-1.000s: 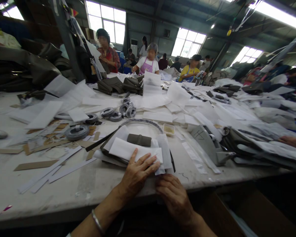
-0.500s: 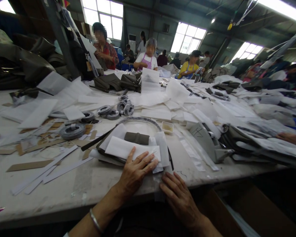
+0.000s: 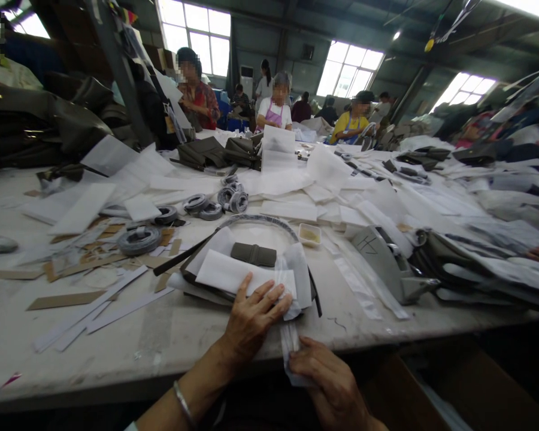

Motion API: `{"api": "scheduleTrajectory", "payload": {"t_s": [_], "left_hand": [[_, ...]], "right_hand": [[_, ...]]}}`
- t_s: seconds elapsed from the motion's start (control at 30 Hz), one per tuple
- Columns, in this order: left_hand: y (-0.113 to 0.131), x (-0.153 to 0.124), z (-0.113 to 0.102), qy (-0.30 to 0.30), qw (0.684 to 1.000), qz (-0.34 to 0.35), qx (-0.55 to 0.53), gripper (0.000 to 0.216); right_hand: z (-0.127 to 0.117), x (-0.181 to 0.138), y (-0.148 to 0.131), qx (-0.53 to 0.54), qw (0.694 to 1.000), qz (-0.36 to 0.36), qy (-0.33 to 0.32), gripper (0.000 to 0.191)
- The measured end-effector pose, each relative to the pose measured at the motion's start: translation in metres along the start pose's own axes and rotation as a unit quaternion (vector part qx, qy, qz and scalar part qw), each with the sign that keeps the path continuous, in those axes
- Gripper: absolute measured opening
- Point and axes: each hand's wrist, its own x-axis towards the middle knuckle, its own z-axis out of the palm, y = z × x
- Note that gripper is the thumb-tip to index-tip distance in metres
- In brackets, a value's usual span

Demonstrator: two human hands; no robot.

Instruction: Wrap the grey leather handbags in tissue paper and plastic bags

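A dark olive handbag (image 3: 189, 269) lies on the table in front of me, its wrapped handle (image 3: 269, 219) arching at the far side. White foam sheet (image 3: 233, 274) covers its front, below a bare olive flap piece (image 3: 254, 254). My left hand (image 3: 254, 314) rests on that foam with fingers stretched out, pressing nothing between them. A thin translucent white strip (image 3: 289, 341) runs from the bag's lower right over the table edge. My right hand (image 3: 330, 374) pinches its lower end between thumb and fingers.
A grey tape dispenser (image 3: 377, 263) stands to the right, beside stacked olive bags (image 3: 435, 257). Wrapped coiled straps (image 3: 139, 239), cardboard strips (image 3: 67, 300) and white foam sheets (image 3: 291, 209) lie around. A small plastic tub (image 3: 309, 235) sits behind the bag. Other people work across the table.
My right hand has moved down toward me and closed on the translucent strip, which now stretches over the table edge. My left hand stays on the foam. The view has shifted slightly.
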Motion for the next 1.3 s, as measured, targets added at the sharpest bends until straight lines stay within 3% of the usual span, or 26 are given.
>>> {"api": "scheduleTrajectory", "payload": {"t_s": [0.2, 0.37, 0.63, 0.7, 0.87, 1.13, 1.3], "left_hand": [[0.001, -0.001, 0.007, 0.012, 1.0, 0.0, 0.009, 0.028], [0.0, -0.004, 0.007, 0.0, 1.0, 0.006, 0.009, 0.028], [0.002, 0.007, -0.027, -0.055, 0.992, -0.01, -0.109, 0.026], [0.007, 0.013, -0.03, -0.062, 0.988, -0.051, -0.134, 0.019], [0.016, 0.019, -0.016, 0.007, 0.98, -0.145, -0.136, 0.011], [0.021, 0.023, 0.001, 0.041, 0.983, -0.165, -0.072, 0.014], [0.022, 0.022, 0.006, 0.047, 0.989, -0.141, -0.014, 0.012]], "right_hand": [[-0.011, 0.001, -0.008, 0.001, 1.0, -0.017, -0.018, 0.026], [-0.029, 0.03, -0.005, -0.023, 1.0, -0.01, -0.016, 0.027], [-0.039, 0.094, 0.012, -0.128, 0.991, -0.009, -0.028, 0.016], [-0.038, 0.104, 0.014, -0.144, 0.988, 0.022, -0.056, 0.018], [-0.035, 0.121, 0.024, -0.139, 0.974, 0.142, -0.109, 0.018], [-0.022, 0.123, 0.063, -0.06, 0.962, 0.241, -0.116, 0.014], [-0.014, 0.116, 0.077, -0.019, 0.952, 0.289, -0.097, 0.011]]}}
